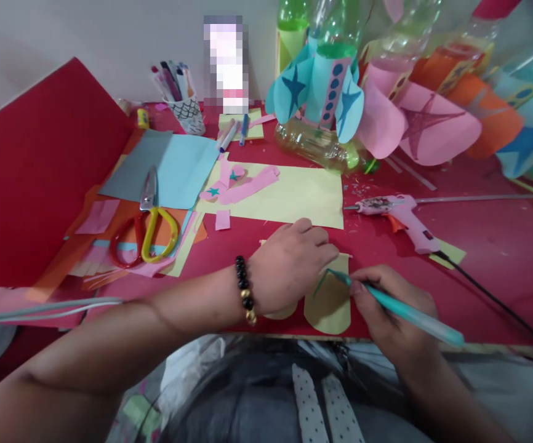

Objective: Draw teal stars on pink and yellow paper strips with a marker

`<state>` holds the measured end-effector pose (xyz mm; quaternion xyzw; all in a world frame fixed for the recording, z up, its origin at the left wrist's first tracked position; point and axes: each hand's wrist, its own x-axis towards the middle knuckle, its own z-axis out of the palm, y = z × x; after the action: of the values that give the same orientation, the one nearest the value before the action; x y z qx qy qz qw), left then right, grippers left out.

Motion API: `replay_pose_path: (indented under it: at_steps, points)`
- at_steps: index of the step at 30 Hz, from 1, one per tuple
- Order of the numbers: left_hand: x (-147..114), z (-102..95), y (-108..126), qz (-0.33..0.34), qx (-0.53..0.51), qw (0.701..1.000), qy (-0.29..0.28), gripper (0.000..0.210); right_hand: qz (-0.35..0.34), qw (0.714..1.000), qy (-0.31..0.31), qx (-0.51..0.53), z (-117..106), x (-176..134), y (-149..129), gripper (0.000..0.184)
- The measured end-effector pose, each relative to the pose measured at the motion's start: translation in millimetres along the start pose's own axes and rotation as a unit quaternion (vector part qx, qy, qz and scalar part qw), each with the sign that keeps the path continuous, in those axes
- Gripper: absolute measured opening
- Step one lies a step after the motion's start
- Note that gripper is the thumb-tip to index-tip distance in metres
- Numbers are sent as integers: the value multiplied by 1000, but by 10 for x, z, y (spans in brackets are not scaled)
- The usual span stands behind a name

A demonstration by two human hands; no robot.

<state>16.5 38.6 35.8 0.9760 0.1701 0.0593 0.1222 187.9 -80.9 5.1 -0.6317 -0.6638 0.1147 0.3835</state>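
Note:
In my right hand (393, 314) is a teal marker (414, 317), its tip on a pale yellow paper piece (328, 307) with a rounded lower end. A short green angled line shows on that paper. My left hand (289, 264), with a dark bead bracelet at the wrist, rests over the paper's upper left with its fingers curled down; the fingertips are mostly hidden. Part of another yellow paper piece shows under the left hand. Beyond the hands lies a long pale yellow sheet (303, 194) with pink cutouts (248, 187) bearing small green stars.
Scissors (149, 227) lie on coloured paper at left, by a leaning red board (45, 178). A pink glue gun (405, 218) with a black cord lies at right. Behind stand bottle rockets (326, 86), a lying bottle (315, 147) and a cup of markers (187, 114).

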Motion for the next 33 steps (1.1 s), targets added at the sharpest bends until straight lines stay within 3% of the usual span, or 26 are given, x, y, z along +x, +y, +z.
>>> replay_pose_path:
  at_steps: [6,33]
  points:
    - [50,265,-129,12,-31,999,18,19,-6,1000,1,-7,8,7,-7,3]
    - [27,245,-125,0,-42,999,17,21,12,1000,-15,0,-79,-88,-11,12]
